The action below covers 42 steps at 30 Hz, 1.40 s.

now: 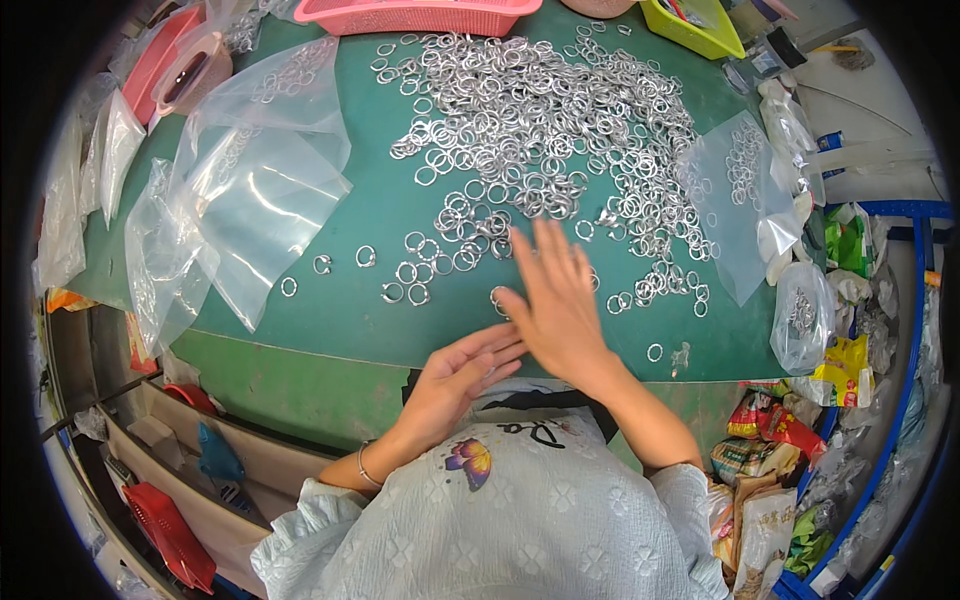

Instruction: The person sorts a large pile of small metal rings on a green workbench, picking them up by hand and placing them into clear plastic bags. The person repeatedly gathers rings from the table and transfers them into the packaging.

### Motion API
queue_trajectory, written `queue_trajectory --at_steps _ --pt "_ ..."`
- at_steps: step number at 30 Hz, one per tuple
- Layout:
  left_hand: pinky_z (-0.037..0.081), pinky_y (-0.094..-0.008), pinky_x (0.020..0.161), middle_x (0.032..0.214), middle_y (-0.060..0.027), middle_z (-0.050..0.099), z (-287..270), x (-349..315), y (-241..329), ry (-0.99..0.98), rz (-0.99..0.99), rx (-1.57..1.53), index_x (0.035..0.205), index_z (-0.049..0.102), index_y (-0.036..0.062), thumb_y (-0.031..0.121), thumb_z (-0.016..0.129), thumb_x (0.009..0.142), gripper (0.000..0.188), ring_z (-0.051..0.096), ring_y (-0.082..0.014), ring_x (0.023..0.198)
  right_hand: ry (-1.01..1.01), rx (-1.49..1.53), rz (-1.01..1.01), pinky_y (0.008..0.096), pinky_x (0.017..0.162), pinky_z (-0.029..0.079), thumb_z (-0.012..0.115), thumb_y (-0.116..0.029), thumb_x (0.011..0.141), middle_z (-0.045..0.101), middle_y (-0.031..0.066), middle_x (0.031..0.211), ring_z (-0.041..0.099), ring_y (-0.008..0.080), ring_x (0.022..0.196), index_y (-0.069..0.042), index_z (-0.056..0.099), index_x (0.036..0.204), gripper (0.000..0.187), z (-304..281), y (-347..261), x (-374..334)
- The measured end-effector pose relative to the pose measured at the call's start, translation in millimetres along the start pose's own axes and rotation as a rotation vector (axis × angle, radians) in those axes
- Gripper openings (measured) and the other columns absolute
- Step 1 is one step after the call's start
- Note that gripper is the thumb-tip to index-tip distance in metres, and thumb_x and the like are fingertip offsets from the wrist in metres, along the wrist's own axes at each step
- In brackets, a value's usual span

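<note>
A large heap of silver rings (540,100) covers the middle and far part of the green table. My right hand (558,305) reaches palm down over the near side of the heap, fingers stretched out and fingertips at the rings. Part of one ring shows beside its thumb; whatever lies under the palm is hidden. At the table's near edge, my left hand (470,365) is half cupped with its fingers extended, their tips just under the right hand's wrist side. No ring shows in the left hand. Several loose rings (405,272) lie left of the right hand.
Clear plastic bags (260,180) lie on the left, another bag (740,200) on the right. A pink basket (420,15) and a yellow-green basket (690,25) stand at the far edge. A small bag of rings (802,310) sits at the right edge, near a blue rack (915,330).
</note>
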State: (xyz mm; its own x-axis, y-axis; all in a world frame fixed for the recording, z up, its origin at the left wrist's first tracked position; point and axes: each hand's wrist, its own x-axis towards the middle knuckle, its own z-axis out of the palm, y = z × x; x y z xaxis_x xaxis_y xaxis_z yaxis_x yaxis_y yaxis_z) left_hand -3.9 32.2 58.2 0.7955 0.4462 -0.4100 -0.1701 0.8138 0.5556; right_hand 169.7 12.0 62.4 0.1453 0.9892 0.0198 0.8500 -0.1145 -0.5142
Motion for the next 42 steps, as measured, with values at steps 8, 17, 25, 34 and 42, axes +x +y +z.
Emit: queue_trajectory --at_steps 8,17,25,34,42 --pt "0.031 -0.0421 0.11 0.143 -0.0219 0.038 -15.6 3.4 14.0 0.236 0.367 -0.06 0.139 0.033 -0.0072 0.006 0.051 0.091 0.053 0.038 -0.0312 0.133 -0.097 0.379 -0.346 0.0504 0.111 0.022 0.059 -0.018 0.088 0.036 0.0169 0.144 0.029 0.0351 0.137 -0.002 0.056 0.121 0.037 -0.1 -18.1 14.5" --pt "0.039 -0.0405 0.105 0.134 -0.0241 0.048 -8.6 -0.1 16.4 0.172 0.357 0.037 0.132 0.043 -0.0076 0.008 0.046 0.095 0.04 0.048 -0.034 0.125 0.381 -0.314 0.127 0.0448 0.097 0.032 0.064 -0.012 0.083 0.053 0.0134 0.123 0.045 0.0317 0.118 -0.001 0.062 0.112 0.031 -48.7 66.1 -7.4" --pt "0.042 -0.0384 0.103 0.133 -0.0253 0.048 5.7 8.3 14.6 0.1 0.134 0.051 0.132 0.042 -0.0084 0.01 0.048 0.095 0.042 0.05 -0.0324 0.123 -0.031 -0.141 -0.122 0.0556 0.105 0.023 0.071 -0.019 0.077 0.046 0.0096 0.134 0.036 0.0326 0.13 -0.008 0.057 0.12 0.047 -34.7 34.8 -21.5" --pt "0.04 -0.0417 0.104 0.134 -0.0264 0.047 0.5 5.5 15.3 0.085 0.056 -0.176 0.132 0.04 -0.0102 0.017 0.041 0.099 0.043 0.048 -0.0341 0.125 0.114 -0.082 -0.13 0.0506 0.103 0.028 0.067 -0.008 0.078 0.051 0.0119 0.125 0.042 0.0328 0.124 -0.004 0.06 0.111 0.034 -37.7 28.5 -18.4" --pt "0.04 -0.0432 0.103 0.132 -0.029 0.047 -1.6 -4.2 15.7 0.175 0.093 -0.168 0.131 0.041 -0.0103 0.021 0.039 0.098 0.045 0.049 -0.0357 0.123 0.156 -0.097 -0.158 0.0479 0.103 0.031 0.066 -0.012 0.081 0.047 0.013 0.132 0.041 0.0347 0.126 -0.008 0.055 0.123 0.043 -34.0 43.6 -2.5"
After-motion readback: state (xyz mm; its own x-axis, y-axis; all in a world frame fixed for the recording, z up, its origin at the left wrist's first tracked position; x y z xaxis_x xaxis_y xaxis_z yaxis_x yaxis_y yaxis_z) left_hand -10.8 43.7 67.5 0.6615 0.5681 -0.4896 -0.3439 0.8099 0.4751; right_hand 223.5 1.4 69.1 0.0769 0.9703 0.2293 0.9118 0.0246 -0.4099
